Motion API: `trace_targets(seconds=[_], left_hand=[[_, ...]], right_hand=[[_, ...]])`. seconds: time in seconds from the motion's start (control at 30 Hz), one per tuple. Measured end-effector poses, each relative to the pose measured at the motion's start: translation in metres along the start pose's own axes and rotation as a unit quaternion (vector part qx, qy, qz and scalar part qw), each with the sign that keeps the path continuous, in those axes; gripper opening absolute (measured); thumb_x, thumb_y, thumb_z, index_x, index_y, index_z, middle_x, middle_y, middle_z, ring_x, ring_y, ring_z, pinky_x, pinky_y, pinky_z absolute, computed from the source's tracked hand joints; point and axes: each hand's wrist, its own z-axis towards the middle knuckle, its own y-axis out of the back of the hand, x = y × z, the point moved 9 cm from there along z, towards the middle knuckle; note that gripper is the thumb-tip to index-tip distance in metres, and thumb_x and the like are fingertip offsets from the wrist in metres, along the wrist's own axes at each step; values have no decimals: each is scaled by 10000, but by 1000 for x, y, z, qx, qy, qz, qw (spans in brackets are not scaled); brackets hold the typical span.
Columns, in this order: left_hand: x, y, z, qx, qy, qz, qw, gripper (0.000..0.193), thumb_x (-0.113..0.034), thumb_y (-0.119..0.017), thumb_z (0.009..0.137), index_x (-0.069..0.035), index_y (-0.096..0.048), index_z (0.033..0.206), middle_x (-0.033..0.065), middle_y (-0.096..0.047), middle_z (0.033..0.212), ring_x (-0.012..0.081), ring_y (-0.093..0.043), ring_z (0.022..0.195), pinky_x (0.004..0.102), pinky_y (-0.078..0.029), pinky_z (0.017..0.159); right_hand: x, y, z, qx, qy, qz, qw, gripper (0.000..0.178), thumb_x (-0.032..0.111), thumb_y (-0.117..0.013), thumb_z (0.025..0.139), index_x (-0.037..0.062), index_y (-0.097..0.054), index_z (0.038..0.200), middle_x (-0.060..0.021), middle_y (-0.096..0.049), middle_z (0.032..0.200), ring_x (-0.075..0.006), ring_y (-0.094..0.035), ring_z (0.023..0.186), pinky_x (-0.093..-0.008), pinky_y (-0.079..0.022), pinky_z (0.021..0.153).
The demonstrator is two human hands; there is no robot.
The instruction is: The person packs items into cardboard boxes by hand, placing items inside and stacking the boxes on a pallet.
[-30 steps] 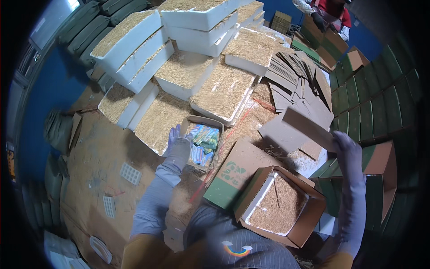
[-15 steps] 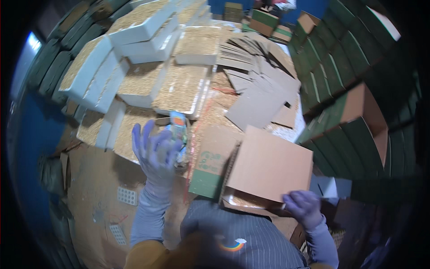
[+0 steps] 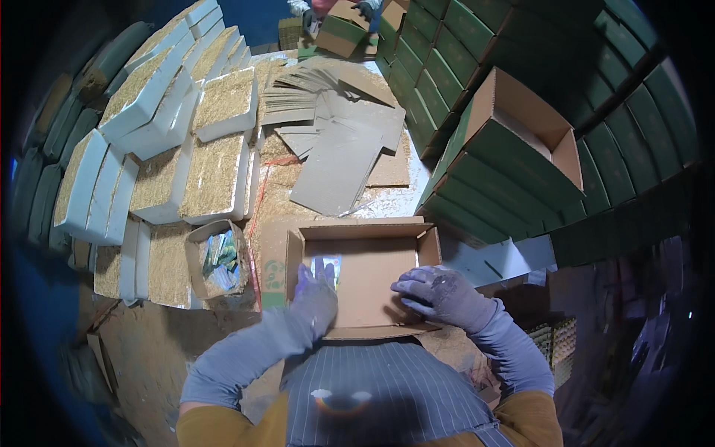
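An open brown cardboard box (image 3: pixel 375 294) sits right in front of me, its walls standing up. Inside, near the left wall, lies a small blue and white packet (image 3: pixel 335 267). My left hand (image 3: pixel 314 292), in a pale purple glove, reaches over it with the fingers stretched out and touching or just above it. Hooked over the right wall is my right hand (image 3: pixel 439 292), gloved and dirt-stained, fingers bent into the box. To the left, a small open carton (image 3: pixel 196 264) holds several colourful packets (image 3: pixel 221 261).
White foam trays (image 3: pixel 216 134) filled with husk-like material are stacked at the left. Flat grey cardboard sheets (image 3: pixel 335 167) lie beyond my box. Green cartons (image 3: pixel 514 201) pile up at the right, one open on top. A co-worker's gloved hands (image 3: pixel 363 10) hold another box at the back.
My left hand has moved from beside the carton of packets into the box. The box now stands open toward me, its large panel no longer covering the inside. My view has shifted right.
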Motion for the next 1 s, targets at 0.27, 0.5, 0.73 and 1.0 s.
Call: trace_targets(seconds=[0.27, 0.5, 0.73, 1.0], left_hand=[[126, 63, -66, -241, 153, -651, 703, 454, -217, -582, 911, 0, -507, 1303, 194, -568, 1252, 282, -552, 1183, 346, -427, 1004], [57, -66, 2, -147, 66, -625, 763, 741, -362, -688, 832, 111, -386, 1316, 315, -532, 1226, 424, -531, 1147, 406, -406, 1004], [66, -82, 0, -81, 149, -615, 770, 858, -479, -728, 770, 129, -405, 1282, 313, -560, 1181, 382, -560, 1118, 416, -433, 943], [42, 119, 89, -206, -75, -669, 710, 653, -354, -557, 939, 86, -355, 1378, 286, -514, 1301, 331, -514, 1219, 370, -401, 1013]], right_hand=[[-154, -18, -112, -261, -394, 262, 841, 424, 201, -648, 868, 155, -551, 1278, -21, -630, 1125, -145, -601, 1011, -329, -504, 860], [-111, -143, -37, -46, -384, 626, 677, 915, 236, -734, 823, 19, -148, 1491, -136, -441, 1355, -207, -471, 1214, -306, -402, 1006], [-90, -104, -50, -198, -352, 541, 738, 894, 320, -675, 858, 39, -130, 1509, -180, -312, 1472, -238, -310, 1343, -359, -259, 1106], [-72, -67, -254, -528, -381, 618, 440, 641, 366, -601, 863, 65, -397, 1392, -114, -523, 1304, -247, -536, 1159, -391, -446, 981]])
